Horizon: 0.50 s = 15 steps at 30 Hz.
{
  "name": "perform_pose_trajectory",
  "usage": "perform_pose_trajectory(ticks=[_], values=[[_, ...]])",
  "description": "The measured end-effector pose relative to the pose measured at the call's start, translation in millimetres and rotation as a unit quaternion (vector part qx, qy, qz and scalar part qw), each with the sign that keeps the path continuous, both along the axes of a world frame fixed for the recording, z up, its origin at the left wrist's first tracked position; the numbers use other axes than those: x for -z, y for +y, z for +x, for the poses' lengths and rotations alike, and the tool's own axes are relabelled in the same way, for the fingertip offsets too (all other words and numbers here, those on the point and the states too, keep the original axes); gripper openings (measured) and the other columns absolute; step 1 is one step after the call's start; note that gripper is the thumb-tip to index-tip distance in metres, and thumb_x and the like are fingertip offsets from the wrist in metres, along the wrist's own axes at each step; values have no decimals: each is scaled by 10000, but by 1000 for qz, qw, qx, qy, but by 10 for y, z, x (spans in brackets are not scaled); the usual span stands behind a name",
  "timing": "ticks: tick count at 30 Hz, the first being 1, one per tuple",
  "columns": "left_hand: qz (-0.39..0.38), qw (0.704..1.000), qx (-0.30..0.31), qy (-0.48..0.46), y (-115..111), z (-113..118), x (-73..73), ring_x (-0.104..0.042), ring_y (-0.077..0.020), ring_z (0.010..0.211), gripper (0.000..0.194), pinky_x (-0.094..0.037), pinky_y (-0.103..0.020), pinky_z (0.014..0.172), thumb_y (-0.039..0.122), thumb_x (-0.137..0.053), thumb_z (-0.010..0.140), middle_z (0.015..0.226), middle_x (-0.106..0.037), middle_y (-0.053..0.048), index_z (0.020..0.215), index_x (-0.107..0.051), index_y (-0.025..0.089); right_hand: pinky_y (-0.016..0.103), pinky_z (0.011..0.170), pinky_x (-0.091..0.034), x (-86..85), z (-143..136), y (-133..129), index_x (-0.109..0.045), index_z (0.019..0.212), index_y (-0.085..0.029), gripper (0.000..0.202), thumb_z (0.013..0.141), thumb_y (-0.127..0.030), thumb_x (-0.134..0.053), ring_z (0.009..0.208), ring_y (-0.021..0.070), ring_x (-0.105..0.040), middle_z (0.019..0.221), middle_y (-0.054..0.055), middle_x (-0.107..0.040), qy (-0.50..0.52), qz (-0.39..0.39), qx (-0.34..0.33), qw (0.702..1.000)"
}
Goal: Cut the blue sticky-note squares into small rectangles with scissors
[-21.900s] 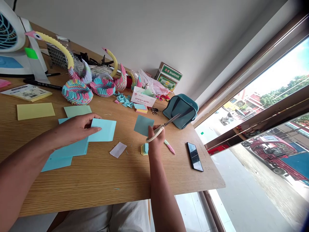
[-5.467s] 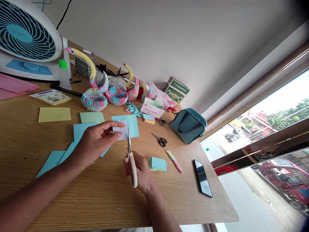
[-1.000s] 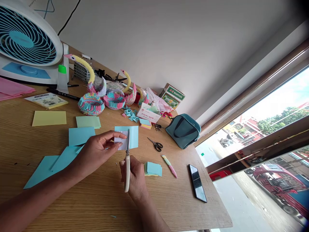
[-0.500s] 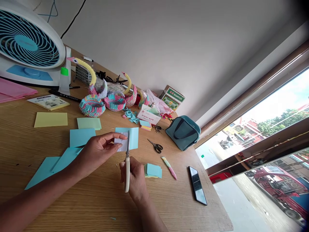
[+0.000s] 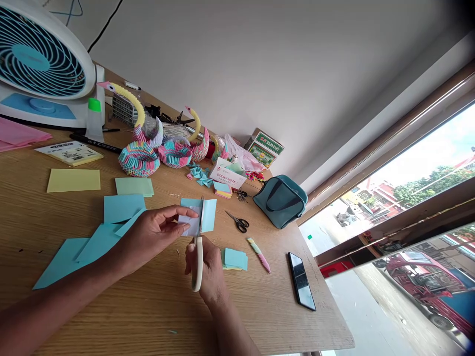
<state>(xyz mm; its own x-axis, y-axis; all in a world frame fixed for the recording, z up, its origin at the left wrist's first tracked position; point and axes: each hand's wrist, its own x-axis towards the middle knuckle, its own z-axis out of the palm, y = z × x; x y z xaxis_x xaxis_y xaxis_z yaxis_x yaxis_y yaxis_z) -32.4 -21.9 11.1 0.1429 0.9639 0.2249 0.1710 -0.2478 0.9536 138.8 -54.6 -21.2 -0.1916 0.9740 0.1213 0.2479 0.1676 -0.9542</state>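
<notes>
My left hand [image 5: 163, 228] pinches a blue sheet of paper [image 5: 210, 213] together with a smaller pale lilac piece of paper [image 5: 192, 226] lying over its left part. In my right hand [image 5: 208, 269] are white-handled scissors [image 5: 199, 262], their blades at the blue paper along the right edge of the lilac piece. The blades look closed or nearly so. Left of my left hand lie several loose blue sheets [image 5: 98, 243]. A small stack of cut blue papers [image 5: 236, 259] rests just right of my right hand.
Black scissors [image 5: 239, 222], a pastel paper stick [image 5: 260, 254] and a phone [image 5: 302, 282] lie to the right, near a teal bag [image 5: 281, 201]. Folded-paper swans [image 5: 139, 159], a sticky note box [image 5: 227, 174] and a fan [image 5: 40, 59] stand at the back. Yellow paper [image 5: 73, 180] lies left.
The scissor blades have come together along the lilac edge, and the blue paper has tilted slightly. Both hands keep their holds. The whole view has shifted a little.
</notes>
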Motion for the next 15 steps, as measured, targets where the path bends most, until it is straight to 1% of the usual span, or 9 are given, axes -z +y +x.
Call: perform_pose_trajectory(ticks=[3,6,11,15], values=[[-2,1000,16,12,9,-13,40,-494,-141,695,412,-402,-249,648,486,-604,859,790,-604,0,1122,-689,180,241,514,-331,16,-16,-18,-444,729,-205,420,952,-548,-541,523,96,-404,592,-50,-449,30,-8,-7,1000],[2,1000,16,17,3,-14,48,-458,-136,679,416,-375,-249,639,500,-599,869,756,-570,12,1125,-681,182,231,480,-323,35,-23,-24,-440,740,-207,416,953,-551,-540,495,89,-401,583,-57,-436,43,-12,-9,999],[4,1000,15,17,-10,-1,17,-458,-135,669,416,-368,-247,630,502,-603,865,747,-581,14,1112,-681,177,220,463,-312,79,-14,-17,-445,732,-203,409,947,-534,-554,476,81,-401,576,-54,-449,27,3,5,1000],[5,1000,10,18,-13,-3,5,-464,-130,662,407,-376,-242,625,490,-605,865,763,-605,10,1109,-684,173,216,452,-305,78,-12,-23,-442,727,-203,410,947,-531,-552,465,77,-398,570,-57,-435,20,6,10,1000]])
